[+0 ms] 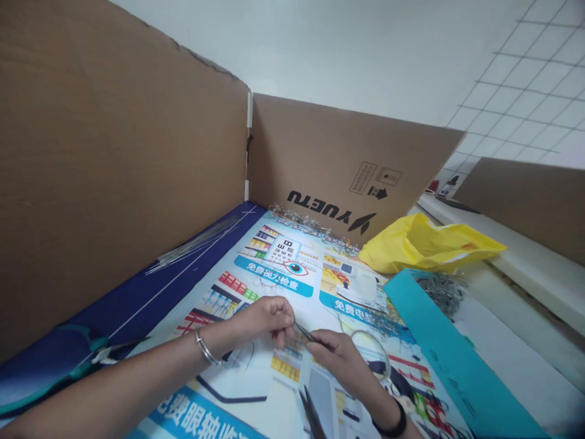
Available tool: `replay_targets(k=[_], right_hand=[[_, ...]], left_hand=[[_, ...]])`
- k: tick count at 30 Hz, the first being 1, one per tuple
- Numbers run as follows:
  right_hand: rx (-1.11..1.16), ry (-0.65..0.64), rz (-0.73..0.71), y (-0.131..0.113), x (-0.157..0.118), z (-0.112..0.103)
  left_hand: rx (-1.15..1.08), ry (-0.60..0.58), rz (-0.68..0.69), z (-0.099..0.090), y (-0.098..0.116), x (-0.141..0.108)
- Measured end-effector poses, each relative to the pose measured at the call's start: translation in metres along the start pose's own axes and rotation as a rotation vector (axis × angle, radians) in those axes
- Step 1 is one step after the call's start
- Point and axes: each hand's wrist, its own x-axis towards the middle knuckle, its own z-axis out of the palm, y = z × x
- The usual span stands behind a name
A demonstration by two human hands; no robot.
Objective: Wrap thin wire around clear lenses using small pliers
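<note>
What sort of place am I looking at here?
Probably a makeshift craft workbench: cardboard panels stand along two sides, thin wire-like strands lie bundled on the left, and the right hand grips a slim metal tool.

Wall [356, 55]: plain, pale, bluish white, behind the work area. Grid of dark lines [534, 91]: upper right, slanting across a white ground. Left cardboard panel [123, 164]: large, brown, upright, with an uneven top edge. Rear cardboard panel [292, 140]: brown, upright, meeting the left one at a corner; black "YUETU" lettering [320, 207], upside down, with printed symbols beside it. White strips [250, 110]: at that corner. Further cardboard panel [530, 195]: far right. White ledge [525, 256]: running along the right side, below that panel. Dark blue surface strip [223, 247]: along the left panel's foot. Light: cool, diffuse, dimmer on the left panel.
</note>
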Motion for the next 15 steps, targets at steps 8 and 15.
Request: replay_targets(k=[8, 15], right_hand=[[-0.082, 0.216, 0.099, -0.002, -0.003, -0.004], [-0.66, 0.016, -0.042, -0.046, -0.009, 0.014]], left_hand=[[0.088, 0.269, 0.152, -0.027, 0.014, 0.0], [0.178, 0.454, 0.234, -0.047, 0.031, -0.007]])
